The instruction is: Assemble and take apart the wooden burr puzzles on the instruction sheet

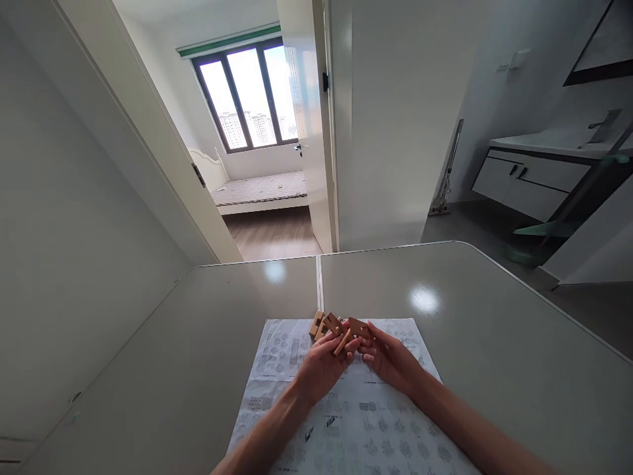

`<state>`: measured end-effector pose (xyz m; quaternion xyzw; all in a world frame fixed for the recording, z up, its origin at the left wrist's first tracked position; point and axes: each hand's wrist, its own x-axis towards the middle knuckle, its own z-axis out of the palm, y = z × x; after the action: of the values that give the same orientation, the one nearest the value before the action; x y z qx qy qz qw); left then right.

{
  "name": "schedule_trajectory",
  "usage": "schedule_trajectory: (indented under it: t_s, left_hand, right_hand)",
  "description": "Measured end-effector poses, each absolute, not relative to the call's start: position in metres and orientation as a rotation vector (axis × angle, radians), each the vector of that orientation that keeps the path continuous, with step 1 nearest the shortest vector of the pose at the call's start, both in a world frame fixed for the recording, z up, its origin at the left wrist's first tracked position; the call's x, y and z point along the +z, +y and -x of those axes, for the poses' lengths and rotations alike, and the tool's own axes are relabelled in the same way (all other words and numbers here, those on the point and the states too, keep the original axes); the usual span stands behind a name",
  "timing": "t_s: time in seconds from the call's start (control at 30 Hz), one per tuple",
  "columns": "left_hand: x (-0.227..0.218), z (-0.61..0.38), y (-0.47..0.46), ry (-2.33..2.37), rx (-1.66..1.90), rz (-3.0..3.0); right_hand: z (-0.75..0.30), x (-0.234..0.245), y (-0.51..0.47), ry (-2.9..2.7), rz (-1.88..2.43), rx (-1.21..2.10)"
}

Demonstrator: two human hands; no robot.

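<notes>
My left hand (324, 367) is closed around several small wooden pieces over the paper sheet. Among them are a brown notched piece (333, 322) and a narrow, lighter wooden strip (342, 342) tilted across the fingers. In my right hand (395, 363), pinched by its edge, is a flat brown wooden plate (359, 327). The two hands nearly meet, and the plate is close beside the strip. Just beyond my left fingers lie light wooden blocks (316, 324) with square notches. Fingers partly hide how the pieces touch one another.
Under my hands a creased white sheet (277, 389) printed with grey diagrams covers part of the glossy table (198, 356). A seam runs down the tabletop. Past its far edge stand an open door (311, 132), a bed (262, 191) and, on the right, a washbasin cabinet (534, 175).
</notes>
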<state>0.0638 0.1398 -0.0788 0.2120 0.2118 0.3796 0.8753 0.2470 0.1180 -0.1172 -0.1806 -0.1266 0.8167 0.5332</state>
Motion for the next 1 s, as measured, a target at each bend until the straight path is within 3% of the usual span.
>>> schedule_trajectory:
  t_s: [1.0]
  left_hand:
    - [-0.085, -0.061, 0.142, 0.461, 0.761, -0.428]
  right_hand:
    - [-0.245, -0.104, 0.115, -0.374, 0.454, 1.909]
